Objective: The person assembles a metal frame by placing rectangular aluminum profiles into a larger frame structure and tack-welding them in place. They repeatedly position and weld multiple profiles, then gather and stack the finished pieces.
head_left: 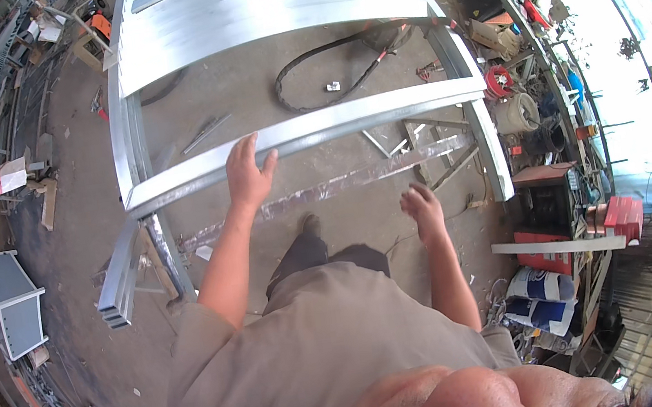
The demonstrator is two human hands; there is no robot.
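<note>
We have the long, straight, silver-coloured metal bar (pixel 356 115) just beyond our left hand (pixel 249 172), at twelve o'clock from it and touching its fingertips. The bar spans the near part of a large silver-coloured metal frame (pixel 481 127), its long axis running roughly from nine o'clock to three, with the three o'clock end tipped slightly towards twelve. Our left hand is the nearer one: its fingers are extended over the bar's near edge and its thumb stands apart, not wrapped around. Our right hand (pixel 424 211) hangs at about four o'clock from the left, half curled, with nothing visible in it; from there the bar also lies towards twelve, clear of the fingers.

We can make out no writing on the bar. At four o'clock in the view, the blue-and-white printed sacks (pixel 541 294) carry markings too small to read, as does the white paper sheet (pixel 9 176) at nine.
</note>
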